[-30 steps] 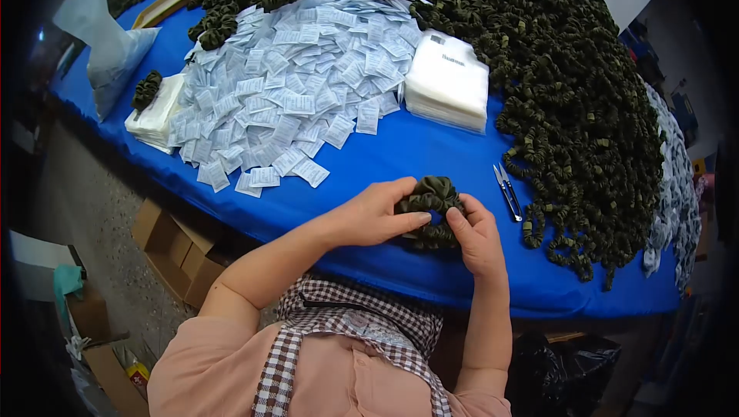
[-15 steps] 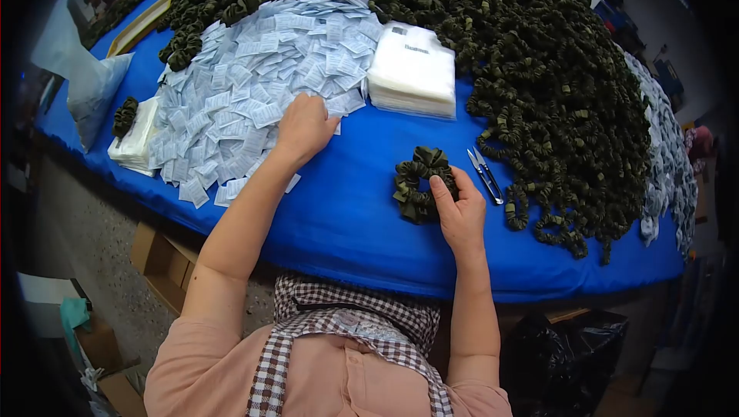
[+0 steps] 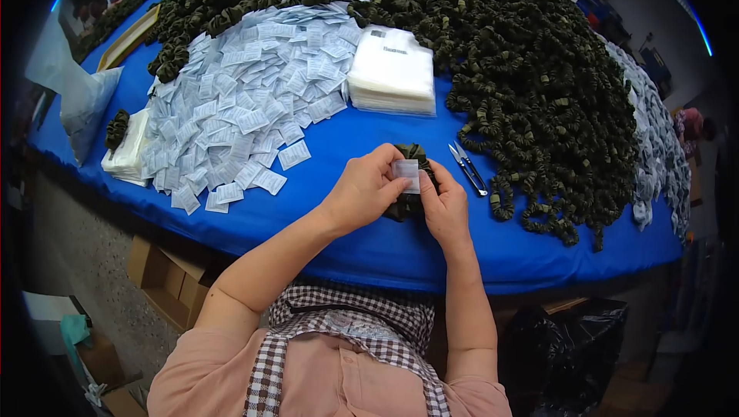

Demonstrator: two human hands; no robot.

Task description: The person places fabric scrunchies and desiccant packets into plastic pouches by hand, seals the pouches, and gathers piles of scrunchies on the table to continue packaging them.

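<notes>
My left hand (image 3: 368, 188) pinches a small white printed packet (image 3: 406, 175) and holds it against a dark green scrunchie (image 3: 409, 152). The scrunchie is gripped by my right hand (image 3: 445, 203), whose thumb lies at the packet's right edge. Both hands meet over the blue cloth near the front of the table, and they partly cover the scrunchie. To the left spreads a large heap of similar packets (image 3: 240, 101). Just right of my right hand lies a pair of thread snips (image 3: 468, 168).
A stack of clear printed bags (image 3: 392, 75) stands behind my hands. Dark green scrunchies (image 3: 539, 101) are heaped along the back and right. At the left are a smaller bag stack (image 3: 129, 157) with a scrunchie on it, a plastic sack (image 3: 81, 105) and a shallow tray (image 3: 129, 38).
My left hand has come from the packet heap to my right hand, bringing a packet onto the scrunchie. My right hand has stayed near the same place, still holding the scrunchie.
</notes>
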